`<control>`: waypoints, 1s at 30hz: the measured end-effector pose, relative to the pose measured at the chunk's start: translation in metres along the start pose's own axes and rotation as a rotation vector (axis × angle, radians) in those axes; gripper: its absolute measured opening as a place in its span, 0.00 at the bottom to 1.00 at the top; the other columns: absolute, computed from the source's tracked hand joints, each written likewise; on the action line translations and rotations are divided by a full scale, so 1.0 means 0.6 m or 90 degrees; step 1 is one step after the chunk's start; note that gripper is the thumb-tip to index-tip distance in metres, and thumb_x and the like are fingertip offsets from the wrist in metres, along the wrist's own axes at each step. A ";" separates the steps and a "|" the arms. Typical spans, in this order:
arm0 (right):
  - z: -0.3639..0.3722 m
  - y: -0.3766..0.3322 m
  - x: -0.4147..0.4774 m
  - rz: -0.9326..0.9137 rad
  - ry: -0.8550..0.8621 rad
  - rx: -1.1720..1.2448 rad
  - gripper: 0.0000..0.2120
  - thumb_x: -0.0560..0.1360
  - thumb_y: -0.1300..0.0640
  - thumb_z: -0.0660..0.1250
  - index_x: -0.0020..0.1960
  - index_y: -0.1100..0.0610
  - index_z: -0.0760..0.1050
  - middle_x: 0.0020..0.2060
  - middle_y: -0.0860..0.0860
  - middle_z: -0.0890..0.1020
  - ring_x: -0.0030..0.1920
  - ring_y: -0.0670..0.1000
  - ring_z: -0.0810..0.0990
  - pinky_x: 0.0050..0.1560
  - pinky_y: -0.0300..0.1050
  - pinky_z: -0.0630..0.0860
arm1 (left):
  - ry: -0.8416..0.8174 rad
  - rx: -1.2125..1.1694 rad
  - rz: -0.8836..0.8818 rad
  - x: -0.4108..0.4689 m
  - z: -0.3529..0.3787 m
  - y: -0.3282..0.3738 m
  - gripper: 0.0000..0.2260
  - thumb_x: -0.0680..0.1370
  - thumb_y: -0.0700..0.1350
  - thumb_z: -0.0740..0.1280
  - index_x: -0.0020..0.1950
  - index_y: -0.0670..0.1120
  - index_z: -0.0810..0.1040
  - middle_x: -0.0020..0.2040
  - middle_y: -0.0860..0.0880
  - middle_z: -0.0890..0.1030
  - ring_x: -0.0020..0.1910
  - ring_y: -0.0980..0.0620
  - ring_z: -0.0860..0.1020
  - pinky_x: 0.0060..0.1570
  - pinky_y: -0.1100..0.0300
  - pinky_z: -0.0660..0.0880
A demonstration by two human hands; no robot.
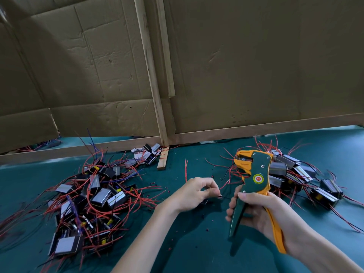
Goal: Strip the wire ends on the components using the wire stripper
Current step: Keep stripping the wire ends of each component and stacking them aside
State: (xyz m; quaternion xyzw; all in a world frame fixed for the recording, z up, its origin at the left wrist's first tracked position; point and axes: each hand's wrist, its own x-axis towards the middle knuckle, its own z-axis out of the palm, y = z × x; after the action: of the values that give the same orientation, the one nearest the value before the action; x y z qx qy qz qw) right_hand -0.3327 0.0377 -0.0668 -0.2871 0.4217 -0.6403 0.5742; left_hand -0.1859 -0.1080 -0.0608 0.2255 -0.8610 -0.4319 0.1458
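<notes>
My right hand (256, 211) grips the green and orange wire stripper (254, 180) by its handles, jaws pointing up and left. My left hand (195, 192) pinches a thin black wire (224, 197) between thumb and fingers, just left of the stripper's handles. A dark component seems to sit under the left palm, mostly hidden. A pile of metal-cased components with red wires (88, 201) lies at the left. Another pile of components (299, 176) lies at the right, behind the stripper.
The work surface is a teal mat (187, 243) dotted with small bits of cut insulation. Cardboard panels in a wooden frame (163, 123) stand along the back. A short wooden strip (163, 160) lies by the frame's foot.
</notes>
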 end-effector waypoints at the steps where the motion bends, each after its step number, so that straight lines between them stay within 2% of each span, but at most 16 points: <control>1: 0.000 0.000 0.000 0.000 0.003 0.000 0.13 0.55 0.59 0.78 0.38 0.61 0.83 0.36 0.64 0.81 0.37 0.63 0.83 0.40 0.58 0.81 | -0.014 0.025 0.002 0.001 0.001 -0.001 0.06 0.79 0.47 0.66 0.46 0.48 0.81 0.46 0.47 0.84 0.44 0.42 0.77 0.50 0.50 0.74; 3: 0.000 0.000 0.001 -0.003 0.014 0.008 0.08 0.60 0.61 0.76 0.38 0.61 0.83 0.36 0.65 0.81 0.37 0.64 0.83 0.40 0.58 0.81 | -0.035 0.067 0.014 0.002 0.003 -0.003 0.05 0.78 0.46 0.68 0.47 0.46 0.82 0.43 0.50 0.84 0.42 0.45 0.77 0.45 0.55 0.74; 5: 0.000 -0.001 0.000 -0.008 0.021 0.015 0.06 0.62 0.62 0.73 0.39 0.61 0.83 0.36 0.65 0.81 0.36 0.64 0.83 0.40 0.59 0.81 | -0.018 0.052 0.021 0.003 0.003 -0.002 0.05 0.78 0.44 0.68 0.44 0.47 0.82 0.39 0.54 0.83 0.39 0.56 0.77 0.42 0.61 0.73; 7: 0.001 -0.002 -0.001 -0.011 0.019 0.017 0.06 0.62 0.62 0.73 0.38 0.61 0.83 0.36 0.65 0.81 0.36 0.64 0.83 0.40 0.59 0.81 | 0.044 -0.030 0.017 0.002 -0.004 0.004 0.06 0.79 0.41 0.67 0.43 0.47 0.81 0.35 0.55 0.82 0.35 0.60 0.77 0.38 0.66 0.73; 10: 0.004 -0.007 -0.006 -0.011 -0.006 0.006 0.09 0.59 0.61 0.76 0.39 0.62 0.83 0.36 0.65 0.80 0.37 0.64 0.82 0.40 0.58 0.81 | 0.161 -0.160 0.022 -0.006 -0.033 0.018 0.06 0.79 0.39 0.65 0.44 0.46 0.80 0.30 0.56 0.79 0.30 0.60 0.76 0.33 0.68 0.72; 12: 0.007 -0.009 -0.010 -0.006 -0.033 -0.008 0.13 0.57 0.60 0.78 0.40 0.62 0.82 0.37 0.65 0.80 0.37 0.65 0.82 0.41 0.58 0.81 | 0.218 -0.220 0.034 -0.013 -0.057 0.030 0.06 0.79 0.40 0.65 0.45 0.46 0.81 0.30 0.55 0.78 0.31 0.58 0.73 0.35 0.67 0.72; 14: 0.012 -0.011 -0.015 0.002 -0.064 -0.028 0.14 0.57 0.60 0.78 0.40 0.62 0.82 0.38 0.66 0.80 0.38 0.65 0.81 0.42 0.59 0.81 | 0.240 -0.287 0.049 -0.020 -0.074 0.046 0.06 0.78 0.40 0.65 0.46 0.43 0.81 0.29 0.55 0.76 0.31 0.57 0.70 0.44 0.62 0.72; 17: 0.024 -0.011 -0.021 0.013 -0.094 -0.043 0.13 0.56 0.61 0.77 0.39 0.62 0.82 0.37 0.67 0.79 0.36 0.65 0.81 0.41 0.59 0.80 | 0.218 -0.301 0.081 -0.027 -0.080 0.076 0.07 0.74 0.46 0.68 0.44 0.43 0.81 0.28 0.56 0.75 0.30 0.58 0.70 0.51 0.58 0.71; 19: 0.031 -0.009 -0.023 0.010 -0.109 -0.033 0.10 0.58 0.64 0.75 0.39 0.64 0.80 0.35 0.69 0.78 0.35 0.66 0.80 0.39 0.60 0.80 | 0.180 -0.268 0.097 -0.030 -0.076 0.093 0.04 0.76 0.44 0.68 0.43 0.45 0.81 0.30 0.58 0.78 0.31 0.61 0.71 0.47 0.65 0.71; 21: 0.035 -0.008 -0.025 -0.002 -0.115 -0.022 0.06 0.62 0.68 0.71 0.39 0.65 0.79 0.35 0.69 0.77 0.34 0.66 0.80 0.38 0.60 0.80 | 0.165 -0.246 0.103 -0.031 -0.071 0.105 0.07 0.77 0.41 0.68 0.41 0.49 0.82 0.36 0.57 0.82 0.34 0.63 0.74 0.42 0.70 0.72; 24: 0.036 -0.010 -0.028 -0.010 -0.134 -0.016 0.09 0.61 0.67 0.74 0.40 0.66 0.79 0.35 0.70 0.76 0.35 0.66 0.79 0.39 0.61 0.80 | 0.152 -0.235 0.098 -0.034 -0.069 0.117 0.10 0.77 0.41 0.68 0.38 0.52 0.83 0.40 0.54 0.83 0.36 0.62 0.75 0.41 0.70 0.72; 30: 0.036 -0.013 -0.032 -0.019 -0.159 -0.031 0.12 0.59 0.64 0.76 0.41 0.65 0.80 0.36 0.69 0.77 0.36 0.66 0.79 0.40 0.61 0.79 | 0.087 -0.223 0.077 -0.041 -0.064 0.129 0.07 0.79 0.40 0.66 0.41 0.47 0.80 0.31 0.59 0.78 0.30 0.64 0.72 0.33 0.74 0.68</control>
State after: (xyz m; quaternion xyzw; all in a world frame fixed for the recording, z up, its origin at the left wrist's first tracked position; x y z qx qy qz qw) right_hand -0.3147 0.0520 -0.0473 -0.3847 0.3582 -0.5977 0.6054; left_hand -0.1679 -0.0809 0.0229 0.1737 -0.7725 -0.5495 0.2668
